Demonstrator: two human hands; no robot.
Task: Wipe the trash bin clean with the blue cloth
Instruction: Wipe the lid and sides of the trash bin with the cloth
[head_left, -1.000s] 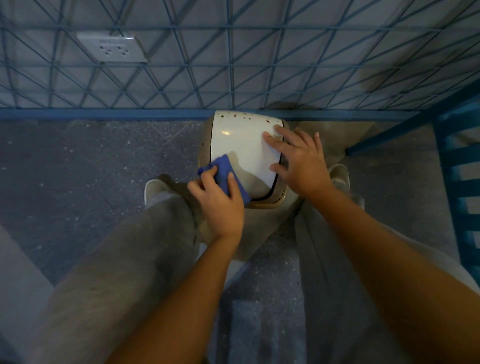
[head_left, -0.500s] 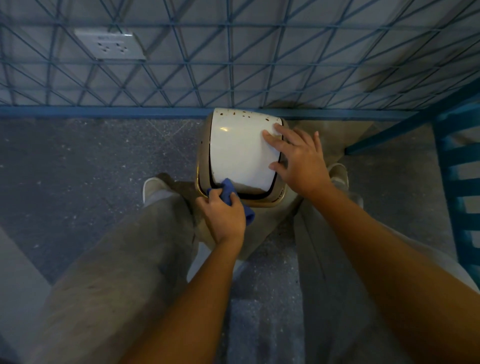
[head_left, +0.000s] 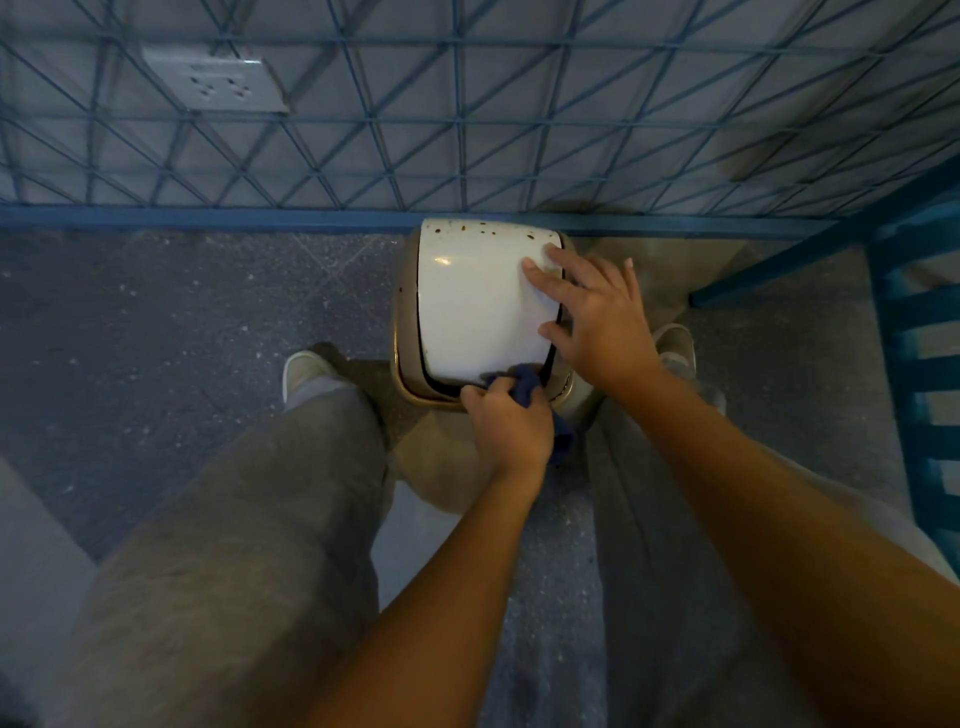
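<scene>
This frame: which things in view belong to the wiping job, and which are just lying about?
In the job: trash bin; blue cloth, gripped by left hand at the near rim; right hand, flat on the white lid.
Just there: wall socket; blue wire grid; blue rack on the right.

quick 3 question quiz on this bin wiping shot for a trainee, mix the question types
1. True or false: the right hand grips the blue cloth.
2. The brown specks on the white lid lie: A) at its near edge, B) at its far edge, C) across its middle.
3. Fill in: the left hand holds the cloth at the lid's ____ edge.
Key: 1 false, the left hand grips it; 2 B; 3 near.
</scene>
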